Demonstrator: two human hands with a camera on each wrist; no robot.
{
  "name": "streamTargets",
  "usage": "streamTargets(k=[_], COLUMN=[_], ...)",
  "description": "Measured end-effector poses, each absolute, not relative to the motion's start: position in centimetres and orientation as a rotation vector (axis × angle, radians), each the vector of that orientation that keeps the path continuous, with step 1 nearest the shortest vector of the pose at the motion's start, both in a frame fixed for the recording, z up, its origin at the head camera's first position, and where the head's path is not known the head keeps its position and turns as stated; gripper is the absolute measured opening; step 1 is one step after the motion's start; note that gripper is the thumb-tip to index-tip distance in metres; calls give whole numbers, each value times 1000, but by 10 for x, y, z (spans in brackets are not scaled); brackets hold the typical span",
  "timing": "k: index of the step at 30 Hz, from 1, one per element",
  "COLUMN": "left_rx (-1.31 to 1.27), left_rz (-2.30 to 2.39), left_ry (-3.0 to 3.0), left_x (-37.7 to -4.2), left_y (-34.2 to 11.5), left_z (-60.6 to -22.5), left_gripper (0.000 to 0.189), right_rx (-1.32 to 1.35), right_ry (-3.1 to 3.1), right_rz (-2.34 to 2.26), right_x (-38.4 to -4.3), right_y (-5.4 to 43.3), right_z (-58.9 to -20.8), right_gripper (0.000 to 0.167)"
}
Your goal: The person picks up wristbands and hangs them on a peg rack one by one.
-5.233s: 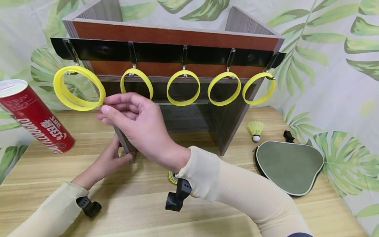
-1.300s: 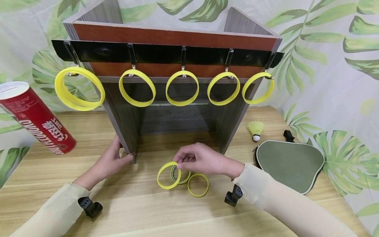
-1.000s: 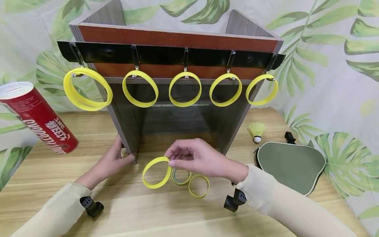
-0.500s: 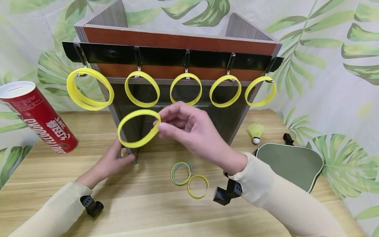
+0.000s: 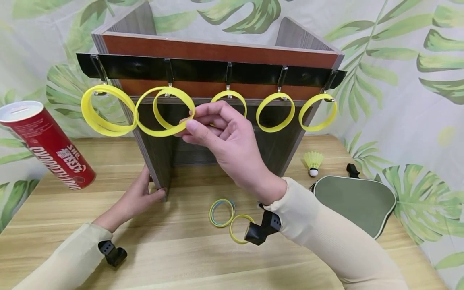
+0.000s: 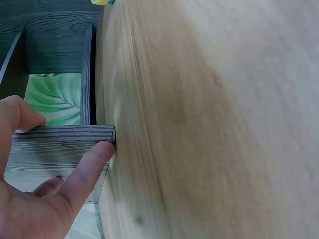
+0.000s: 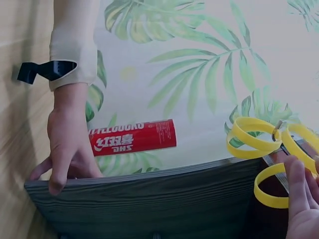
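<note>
From the right hand [image 5: 232,147], I have the black strip [image 5: 253,72] and its hanging rings [image 5: 269,129] blocking 12 o'clock (the held ring [image 5: 156,133] overlaps one in my head view; contact unclear). The gray side panel [image 5: 156,151] bars 9 o'clock, the left hand [image 5: 135,199] 8. Loose rings [image 5: 220,225] lie at 6; at 7, I could pass over bare table [image 5: 181,237].

Your right hand [image 5: 233,149] pinches a plain yellow ring [image 5: 159,133] by its right edge, holding it raised and tilted; in the head view it overlaps the second hanging ring [image 5: 156,112] from the left. Your left hand [image 5: 135,199] grips the left panel's lower front edge on the upright grey wood-grain stand [image 5: 152,141].
</note>
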State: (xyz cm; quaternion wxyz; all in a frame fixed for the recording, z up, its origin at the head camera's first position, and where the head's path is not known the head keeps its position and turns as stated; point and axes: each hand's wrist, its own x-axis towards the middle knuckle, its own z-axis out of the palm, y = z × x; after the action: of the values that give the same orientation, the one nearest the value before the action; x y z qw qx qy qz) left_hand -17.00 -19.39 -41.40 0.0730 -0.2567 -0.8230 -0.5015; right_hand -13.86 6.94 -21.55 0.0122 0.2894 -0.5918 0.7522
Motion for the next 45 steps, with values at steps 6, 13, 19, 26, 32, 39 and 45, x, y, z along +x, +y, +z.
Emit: streamTargets(k=[6,13,19,26,32,39,45], left_rx=[-789,-820,-820,-816,-819,-792,-795], left_rz=[-1517,-1536,-1531,-1518,-1525,-1538,-1536], left_ry=[-2445,-2432,-2436,-2438,-2439,-2462,-2459], left_x=[-169,-168,-169,-169,-169,-169,-169], left_y=[-193,-194,-195,-194,-194,-194,-193], left_z=[-415,-414,-415,-415,-415,-414,-414], left_gripper=[100,105,105,102,102,101,102], right_rx=[884,849,805,815,825,841,938], right_ry=[-1799,-1846,-1925,-1980,-1996,-2025,-2037], right_rz=[2322,2292,2280,2263,2258,2239,2195], right_x=[-143,-143,-140,-141,-140,-139,-135], right_y=[61,58,61,63,68,74,80], right_z=[-218,-220,-224,-227,-228,-232,-240], right_gripper=[16,14,13,14,15,16,15])
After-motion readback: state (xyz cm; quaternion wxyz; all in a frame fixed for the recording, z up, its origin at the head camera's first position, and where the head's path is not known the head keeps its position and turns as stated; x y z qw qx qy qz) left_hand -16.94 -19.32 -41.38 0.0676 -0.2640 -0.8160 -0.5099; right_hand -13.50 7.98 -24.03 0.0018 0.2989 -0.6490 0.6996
